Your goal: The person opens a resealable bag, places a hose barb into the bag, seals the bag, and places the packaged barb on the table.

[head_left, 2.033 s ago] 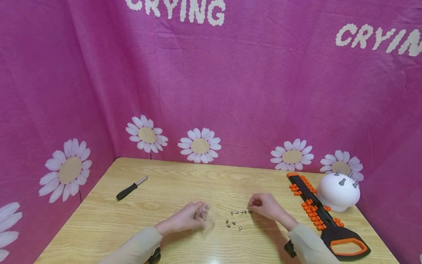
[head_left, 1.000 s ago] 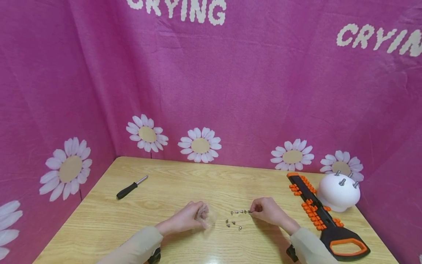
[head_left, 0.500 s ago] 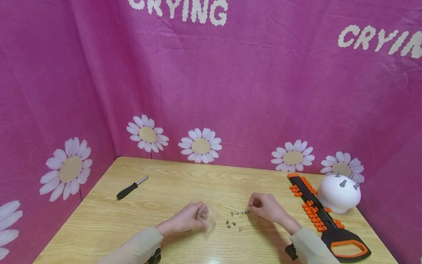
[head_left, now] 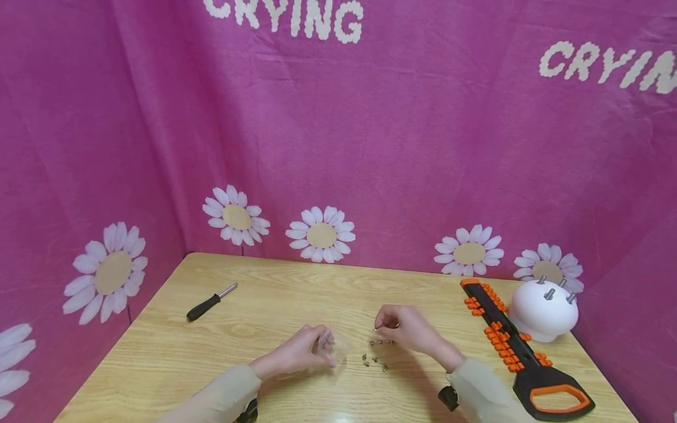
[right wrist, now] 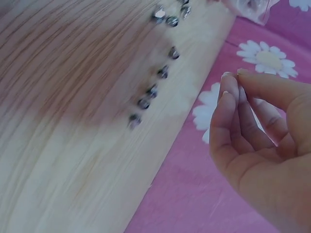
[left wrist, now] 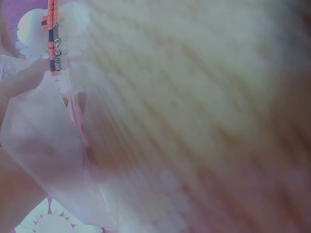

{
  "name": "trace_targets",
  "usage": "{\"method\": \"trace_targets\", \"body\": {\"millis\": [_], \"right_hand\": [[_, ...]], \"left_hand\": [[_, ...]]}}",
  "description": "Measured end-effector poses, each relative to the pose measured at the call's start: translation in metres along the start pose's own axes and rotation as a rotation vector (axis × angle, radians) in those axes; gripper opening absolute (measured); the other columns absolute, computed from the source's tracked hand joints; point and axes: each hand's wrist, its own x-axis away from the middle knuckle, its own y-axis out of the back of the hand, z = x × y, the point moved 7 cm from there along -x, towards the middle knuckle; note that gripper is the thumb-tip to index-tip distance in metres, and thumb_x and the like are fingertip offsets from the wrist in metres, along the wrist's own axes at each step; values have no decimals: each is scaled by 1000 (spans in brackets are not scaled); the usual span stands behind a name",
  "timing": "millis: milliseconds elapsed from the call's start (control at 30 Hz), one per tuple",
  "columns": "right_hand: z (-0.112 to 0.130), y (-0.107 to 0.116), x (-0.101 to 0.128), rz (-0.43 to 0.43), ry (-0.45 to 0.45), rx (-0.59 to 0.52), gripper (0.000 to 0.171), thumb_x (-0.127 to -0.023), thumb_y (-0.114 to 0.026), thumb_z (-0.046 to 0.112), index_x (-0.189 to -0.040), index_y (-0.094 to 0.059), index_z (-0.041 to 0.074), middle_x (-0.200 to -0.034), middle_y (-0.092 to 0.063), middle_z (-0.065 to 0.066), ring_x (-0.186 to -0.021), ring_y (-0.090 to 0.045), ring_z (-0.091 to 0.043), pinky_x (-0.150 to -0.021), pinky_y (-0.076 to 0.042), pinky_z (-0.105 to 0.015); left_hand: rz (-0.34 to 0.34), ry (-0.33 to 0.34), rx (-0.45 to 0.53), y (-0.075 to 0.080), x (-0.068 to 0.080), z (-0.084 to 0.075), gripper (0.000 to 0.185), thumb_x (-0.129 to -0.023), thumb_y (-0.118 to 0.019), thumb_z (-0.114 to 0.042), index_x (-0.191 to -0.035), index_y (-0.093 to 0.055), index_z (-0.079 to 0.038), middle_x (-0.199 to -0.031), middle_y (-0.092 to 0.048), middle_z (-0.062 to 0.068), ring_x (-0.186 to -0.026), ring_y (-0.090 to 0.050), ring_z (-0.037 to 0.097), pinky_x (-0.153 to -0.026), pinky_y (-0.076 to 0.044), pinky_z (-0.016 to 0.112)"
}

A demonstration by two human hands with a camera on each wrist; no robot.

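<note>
Left hand [head_left: 296, 354] rests on the light wooden counter [head_left: 264, 294], its grip grasping a small clear plastic bag [head_left: 332, 346]. Right hand [head_left: 404, 329] is raised just above the counter, grip clenched with thumb and fingertips [right wrist: 228, 85] pinched together; whether a screw is held, cannot tell. Small silver screws [head_left: 376, 351] lie loose on the counter between the hands, below the right hand.

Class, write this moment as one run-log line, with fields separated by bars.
left hand holds clear plastic bag | right hand pinches a screw, lifted above loose screws | table: screwdriver untouched
</note>
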Motion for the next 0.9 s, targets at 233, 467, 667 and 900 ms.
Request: {"method": "trace_targets", "body": {"millis": [233,467,667,900], "right_hand": [[17,-14,-12,39,40,-60,9,-87,-71,1,-83,-66,7,-78,-72,-4,-70,-57,4,-62,-50,-17],[34,-29,-21,72,80,-60,8,-87,-70,1,-84,-66,7,-79,-73,-4,-71,-60,4,-65,-50,-16],[47,-41,-27,98,96,-63,7,-86,-71,2,-84,-67,7,-80,-73,-4,-73,-62,2,-67,-51,-15],[60,-51,-30,128,138,-89,5,-86,-71,-1,-87,-68,4,-80,-74,-8,-72,-63,0,-66,-52,-15]], "left_hand": [[-9,15,-15,0,0,1,32,-81,-82,-25,-97,-59,-10,-90,-64,-5,-87,-43,5,-81,-34,23],[-4,4,-18,1,0,0,34,-80,-83,-24,-99,-60,-8,-88,-64,-6,-87,-45,4,-85,-32,25],[-7,5,-17,1,1,1,35,-78,-84,-22,-99,-60,-9,-86,-63,-6,-88,-45,5,-84,-35,24],[-7,26,-80,1,3,0,35,-77,-84,-25,-96,-58,-11,-85,-56,-7,-85,-40,10,-73,-34,21]]}}
